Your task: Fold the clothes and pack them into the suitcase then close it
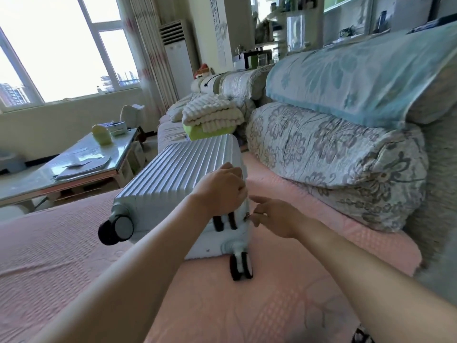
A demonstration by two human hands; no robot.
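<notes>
Suitcase [178, 174] — silver ribbed hard shell, lid down, flat on pink sofa cover [309, 201], directly under the left-hand fingers. Left hand [220, 191]: fingers curled over the shell's near right edge, gripping it. Right hand [274, 216]: fingertips pinched on zipper pull [247, 217] at the side seam, index finger straight, aimed toward the left hand. Caster wheel [241, 268] just below the pinching fingertips — resting on the cover.

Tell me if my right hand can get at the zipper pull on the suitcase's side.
Probably yes. The right hand is at the side of the suitcase, pinching what looks like the zipper pull; nothing lies between, and the left hand grips the edge higher up.
</notes>
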